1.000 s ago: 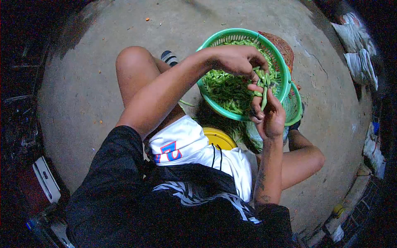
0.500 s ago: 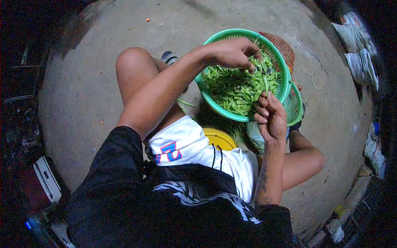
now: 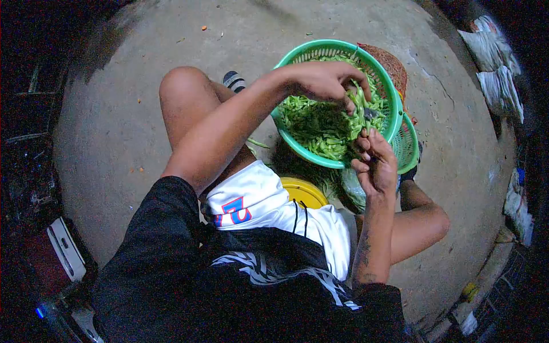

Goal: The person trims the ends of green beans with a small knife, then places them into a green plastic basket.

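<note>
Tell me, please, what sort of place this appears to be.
Probably a simple food-preparation spot, perhaps at home: a green basket of green vegetable pieces, a rough concrete-looking floor and crumpled pale bags.

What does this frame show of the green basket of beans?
The green basket looks plastic: round, with a smooth rim and slotted walls. It sits ahead of the camera, open side up, holding cut green beans and partly hiding a second green basket. The left hand hangs over it; whether the right hand touches it is unclear.
</note>
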### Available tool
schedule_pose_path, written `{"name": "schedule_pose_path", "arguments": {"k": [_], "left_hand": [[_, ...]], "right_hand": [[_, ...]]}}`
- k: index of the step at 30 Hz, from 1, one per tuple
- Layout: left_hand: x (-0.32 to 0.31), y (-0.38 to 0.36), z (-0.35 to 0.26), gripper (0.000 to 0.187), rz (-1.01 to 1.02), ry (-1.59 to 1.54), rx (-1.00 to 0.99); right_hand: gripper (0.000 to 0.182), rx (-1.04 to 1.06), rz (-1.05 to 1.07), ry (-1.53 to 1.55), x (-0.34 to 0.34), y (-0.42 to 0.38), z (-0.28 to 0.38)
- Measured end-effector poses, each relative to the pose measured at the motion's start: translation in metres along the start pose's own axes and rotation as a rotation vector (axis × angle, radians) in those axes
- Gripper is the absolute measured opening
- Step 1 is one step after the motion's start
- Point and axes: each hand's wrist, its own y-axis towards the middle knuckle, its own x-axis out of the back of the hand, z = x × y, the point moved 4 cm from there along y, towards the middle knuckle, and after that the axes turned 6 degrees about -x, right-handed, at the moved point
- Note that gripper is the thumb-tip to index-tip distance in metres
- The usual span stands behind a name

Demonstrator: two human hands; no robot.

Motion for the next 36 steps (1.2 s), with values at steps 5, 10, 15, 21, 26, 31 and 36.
{"name": "schedule_pose_path", "arguments": {"k": [5, 10, 15, 21, 26, 31, 36], "left_hand": [[0.025, 0.001, 0.021, 0.036, -0.051, -0.111, 0.013], [0.006, 0.002, 0.005, 0.038, -0.018, 0.130, -0.042], [0.013, 0.003, 0.011, 0.040, 0.020, 0.026, -0.051], [-0.003, 0.002, 0.003, 0.038, 0.019, 0.042, -0.069], [0.009, 0.002, 0.009, 0.039, 0.028, -0.024, -0.046], [0.003, 0.003, 0.002, 0.043, 0.042, 0.025, -0.086], [-0.001, 0.000, -0.003, 0.037, 0.092, 0.015, -0.036]], "right_hand": [[0.017, 0.003, 0.035, 0.009, 0.005, -0.004, 0.002], [0.017, 0.009, 0.025, -0.007, 0.003, -0.002, 0.003], [0.018, 0.009, 0.039, -0.013, 0.003, -0.003, 0.002], [0.018, -0.004, 0.083, -0.015, 0.002, 0.003, 0.001], [0.018, 0.005, 0.090, -0.016, -0.001, -0.001, 0.001], [0.018, -0.008, 0.091, 0.002, -0.001, 0.003, 0.001], [0.015, 0.028, 0.084, -0.007, 0.000, 0.005, 0.000]]}}
